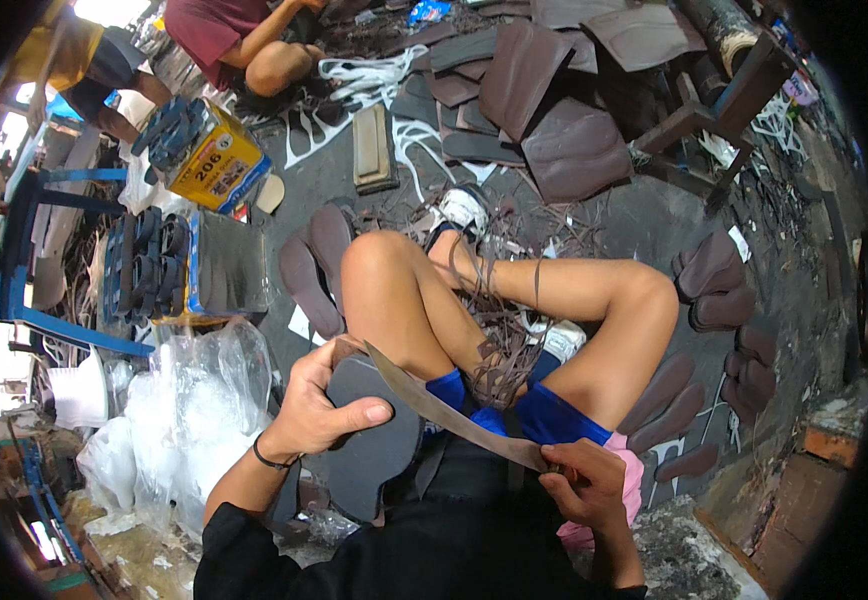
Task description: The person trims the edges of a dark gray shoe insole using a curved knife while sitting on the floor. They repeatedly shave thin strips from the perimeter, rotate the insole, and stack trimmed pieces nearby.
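My left hand (309, 402) is closed round a dark grey shoe sole (366, 455), its thumb lying flat across the face. A knife (452, 420) with a long, curved blade is gripped in my right hand (591, 482). The blade runs up and left across my lap, and its tip is by the upper edge of the sole; whether it touches cannot be made out. Thin brown strips of trimmings (506, 350) lie heaped between my bent legs. Beside my left knee rest brown soles (304, 275).
More soles (719, 280) lie in groups at right. Large brown sheets (574, 150) are piled ahead, next to a dark frame (704, 120). Clear plastic bags (194, 410) and a yellow box (216, 165) stand at left. Another person in a maroon shirt (214, 35) crouches at far left.
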Motion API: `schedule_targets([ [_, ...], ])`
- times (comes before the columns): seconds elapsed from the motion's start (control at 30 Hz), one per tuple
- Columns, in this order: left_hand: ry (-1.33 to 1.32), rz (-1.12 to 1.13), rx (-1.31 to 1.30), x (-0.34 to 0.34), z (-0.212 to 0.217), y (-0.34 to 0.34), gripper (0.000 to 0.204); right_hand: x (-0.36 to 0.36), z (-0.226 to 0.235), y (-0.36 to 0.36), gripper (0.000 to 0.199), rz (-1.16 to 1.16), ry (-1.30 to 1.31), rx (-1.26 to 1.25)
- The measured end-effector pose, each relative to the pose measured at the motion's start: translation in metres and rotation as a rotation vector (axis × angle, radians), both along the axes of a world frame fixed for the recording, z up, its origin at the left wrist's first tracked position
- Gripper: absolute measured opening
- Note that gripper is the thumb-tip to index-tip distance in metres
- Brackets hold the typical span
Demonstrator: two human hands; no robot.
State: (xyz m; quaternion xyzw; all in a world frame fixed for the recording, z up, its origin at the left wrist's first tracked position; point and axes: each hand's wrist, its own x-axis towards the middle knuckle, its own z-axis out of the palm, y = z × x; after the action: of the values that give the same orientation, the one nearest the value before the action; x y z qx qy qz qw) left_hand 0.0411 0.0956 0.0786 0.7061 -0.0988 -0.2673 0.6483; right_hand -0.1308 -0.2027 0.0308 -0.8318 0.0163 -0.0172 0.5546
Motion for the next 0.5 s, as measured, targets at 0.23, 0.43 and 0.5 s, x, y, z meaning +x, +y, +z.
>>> schedule_targets([
  [0.23,0.055,-0.164,0.018,-0.027,-0.012,0.001,0.047,-0.014,0.023,-0.022,0.029,0.072,0.171,0.004],
  [0.43,0.011,-0.272,0.007,-0.026,-0.003,-0.010,0.040,-0.004,0.067,-0.038,0.028,0.135,0.275,-0.071],
  [0.5,0.003,-0.386,-0.012,-0.029,-0.006,-0.015,0.037,0.000,0.076,-0.038,0.028,0.167,0.293,-0.096],
])
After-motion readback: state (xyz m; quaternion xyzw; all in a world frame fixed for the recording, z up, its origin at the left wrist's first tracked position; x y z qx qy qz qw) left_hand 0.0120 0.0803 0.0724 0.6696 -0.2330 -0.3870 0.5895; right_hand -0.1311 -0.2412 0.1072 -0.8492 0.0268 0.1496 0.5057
